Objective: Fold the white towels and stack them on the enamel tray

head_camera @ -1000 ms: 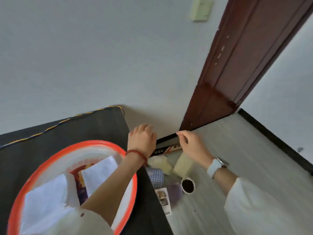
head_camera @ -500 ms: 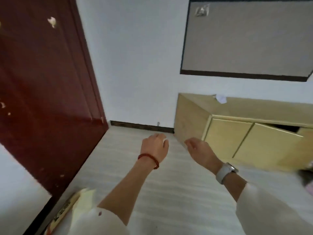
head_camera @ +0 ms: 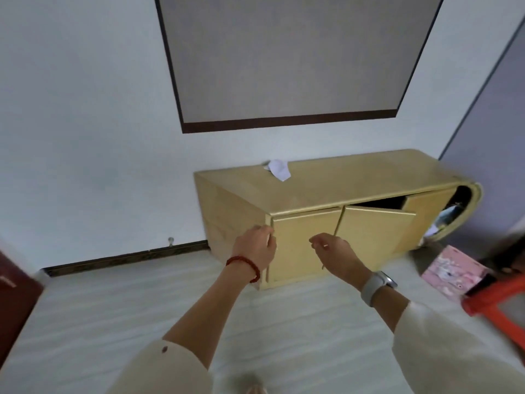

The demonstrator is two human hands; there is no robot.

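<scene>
Both hands, left hand (head_camera: 257,245) and right hand (head_camera: 335,251), hang loosely curled and empty; reach the far crumpled white towel (head_camera: 278,169) atop the wooden cabinet (head_camera: 355,177), gripping it by two corners.

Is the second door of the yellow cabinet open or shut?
Open. The second door of the yellow cabinet swings outward, showing a dark gap behind its top edge; the first door lies flush.

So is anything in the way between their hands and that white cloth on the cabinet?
Nothing visible blocks it. The white cloth lies crumpled on the far edge of the wooden cabinet top, by the wall. Both the left hand and right hand hover empty in front of the cabinet doors. The enamel tray is out of view.
</scene>
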